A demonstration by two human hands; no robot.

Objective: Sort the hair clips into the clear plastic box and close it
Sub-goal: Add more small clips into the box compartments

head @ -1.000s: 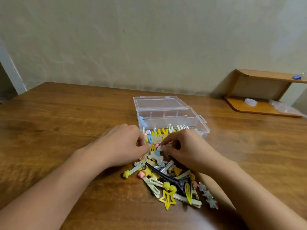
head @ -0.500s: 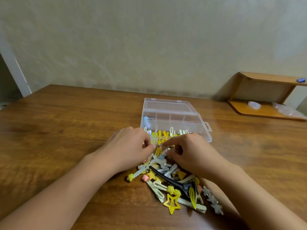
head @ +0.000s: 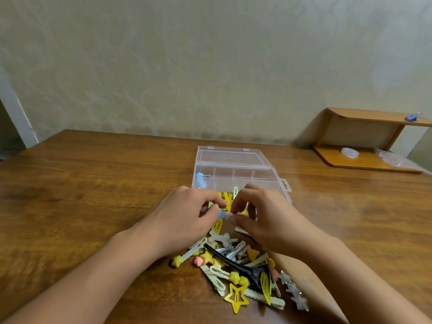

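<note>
**Small clip pinched between both hands, just short of the box**

The left hand (head: 187, 220) and right hand (head: 264, 216) meet over the near edge of the clear box (head: 236, 174), each grip pinching one end of a small blue-and-white clip (head: 224, 215), probably to work it open before sorting. The lid lies open on the far side. A pile of clips (head: 236, 267) crowds the counter (head: 93, 195) near the wrists.
</note>
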